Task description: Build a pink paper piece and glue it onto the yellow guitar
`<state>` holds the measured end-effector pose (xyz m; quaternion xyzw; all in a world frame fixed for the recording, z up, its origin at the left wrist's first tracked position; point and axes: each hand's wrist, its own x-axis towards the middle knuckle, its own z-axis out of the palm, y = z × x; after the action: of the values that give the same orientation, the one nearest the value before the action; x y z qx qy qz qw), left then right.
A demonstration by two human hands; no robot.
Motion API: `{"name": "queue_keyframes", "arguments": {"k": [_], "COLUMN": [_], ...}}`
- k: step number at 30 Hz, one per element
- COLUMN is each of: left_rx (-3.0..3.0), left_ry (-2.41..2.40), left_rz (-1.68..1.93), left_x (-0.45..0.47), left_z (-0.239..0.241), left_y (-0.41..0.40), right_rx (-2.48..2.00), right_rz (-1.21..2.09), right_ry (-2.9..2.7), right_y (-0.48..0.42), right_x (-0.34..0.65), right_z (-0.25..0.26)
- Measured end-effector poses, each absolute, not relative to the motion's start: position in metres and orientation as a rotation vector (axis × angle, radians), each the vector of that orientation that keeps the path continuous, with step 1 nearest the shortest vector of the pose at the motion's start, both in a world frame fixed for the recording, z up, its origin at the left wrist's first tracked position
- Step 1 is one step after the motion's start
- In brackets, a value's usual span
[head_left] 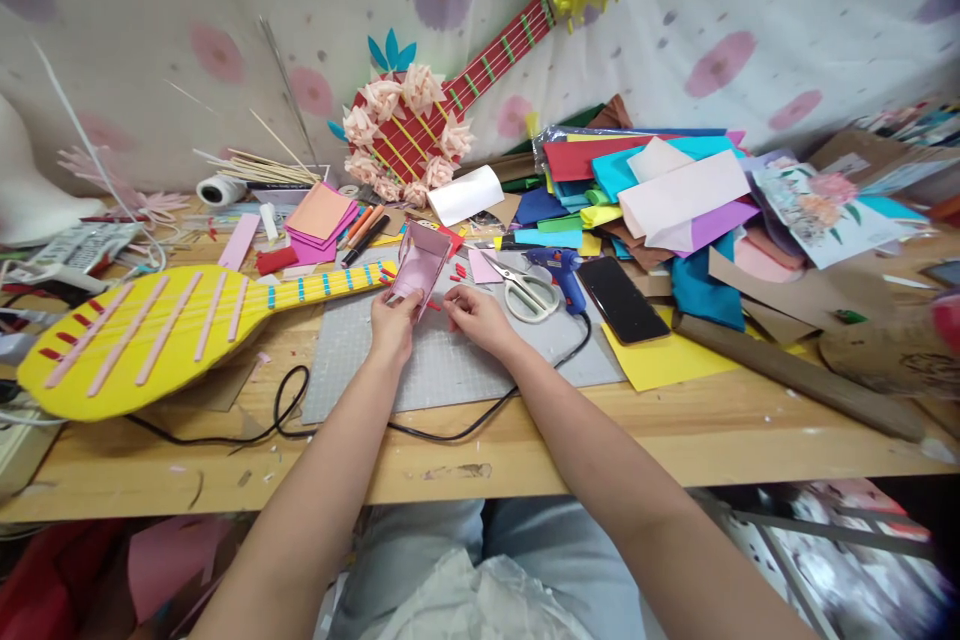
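Note:
My left hand (397,320) is closed on the lower end of a pink folded paper piece (421,260), which stands at the tip of a yellow paper guitar's neck (330,286). Close by on the right, my right hand (476,315) has its fingers pinched together. A small bit of red (434,306) shows between the two hands; whether the right fingertips grip it cannot be made out. Several short red paper rolls (459,272) lie just beyond, beside a pink paper square (484,266). White-handled scissors (531,300) rest right of my right hand on the grey cutting mat (465,375).
A blue glue gun (562,275) trails a black cord (480,428) across the mat's front. Right of it lie a phone (622,300) and a heap of coloured sheets (675,190). Behind stands a red flowered paper guitar (420,135). Markers (364,230) and pink-orange sheets (321,220) sit left.

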<state>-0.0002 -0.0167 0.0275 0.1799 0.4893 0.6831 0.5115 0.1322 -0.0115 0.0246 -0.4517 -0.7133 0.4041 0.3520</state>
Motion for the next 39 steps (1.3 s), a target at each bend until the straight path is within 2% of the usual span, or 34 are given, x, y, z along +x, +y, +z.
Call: {"name": "queue_keyframes", "arguments": {"k": [7, 17, 23, 39], "left_rx": [0.413, 0.462, 0.514, 0.929], "left_ry": [1.173, 1.127, 1.125, 1.374], "left_rz": [1.645, 1.57, 1.534, 1.802], "left_x": [0.001, -0.003, -0.005, -0.001], "left_z": [0.028, 0.026, 0.029, 0.027], "left_y": [-0.016, -0.014, -0.016, -0.022], "right_rx": [-1.172, -1.211, -1.219, -1.279], "right_rz": [1.039, 0.811, 0.798, 0.832], "right_ry": [-1.815, -1.862, -1.873, -1.892], "right_y": [-0.01, -0.011, -0.011, -0.008], "right_x": [0.131, 0.133, 0.136, 0.136], "right_z": [0.023, 0.025, 0.022, 0.012]}}
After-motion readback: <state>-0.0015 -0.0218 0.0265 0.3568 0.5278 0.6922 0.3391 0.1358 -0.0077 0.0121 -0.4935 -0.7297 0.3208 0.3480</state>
